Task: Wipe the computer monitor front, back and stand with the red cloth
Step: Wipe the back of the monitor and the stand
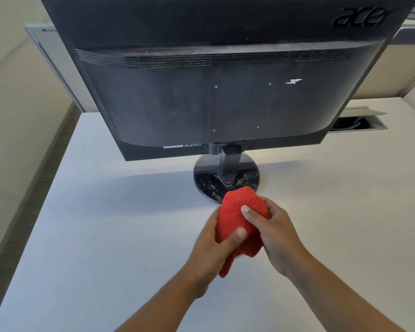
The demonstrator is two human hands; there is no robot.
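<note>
One white desk (94, 236), dusty monitor (213, 97), beige partitions (17, 104)

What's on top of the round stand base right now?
Dust specks and the stand neck sit on the base. The red cloth hides its near edge; contact there cannot be told.
</note>
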